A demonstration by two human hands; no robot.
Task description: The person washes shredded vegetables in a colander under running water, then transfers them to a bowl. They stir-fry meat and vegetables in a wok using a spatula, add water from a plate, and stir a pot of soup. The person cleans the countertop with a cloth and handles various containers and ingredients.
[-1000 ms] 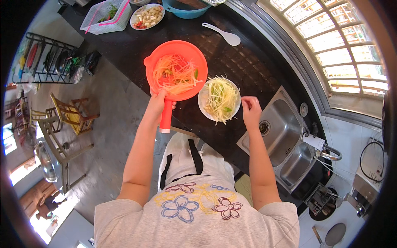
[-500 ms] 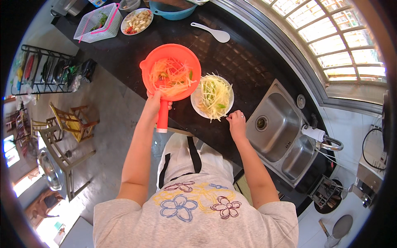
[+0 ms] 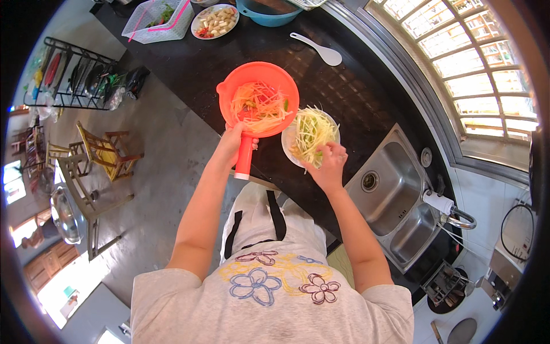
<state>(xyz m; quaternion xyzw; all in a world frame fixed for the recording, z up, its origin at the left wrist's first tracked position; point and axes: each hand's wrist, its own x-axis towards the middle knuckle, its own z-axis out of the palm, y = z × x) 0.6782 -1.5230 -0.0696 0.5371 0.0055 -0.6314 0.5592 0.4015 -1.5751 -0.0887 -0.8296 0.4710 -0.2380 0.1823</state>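
My left hand (image 3: 234,140) grips the handle of a red plastic dipper (image 3: 245,150) with a pouring lip, held above the counter's near edge. Inside lie orange and pale shreds (image 3: 260,106) with a few green bits. To its right, a white plate (image 3: 291,148) carries a heap of pale yellow-green vegetable shreds (image 3: 312,132). My right hand (image 3: 327,167) is at the near right side of that heap, thumb and fingers curled around some of the shreds. Part of the plate's rim is hidden behind this hand.
Farther back on the dark counter (image 3: 189,74) lies a white rice paddle (image 3: 318,49). Beyond are a plate of pale chopped pieces (image 3: 215,22), a white basket with greens (image 3: 157,23) and a blue basin (image 3: 269,16). A steel double sink (image 3: 389,200) is at right.
My right hand has moved from beside the plate up onto the pale shreds and closed on some. My left hand still holds the dipper. The whole view has shifted slightly.
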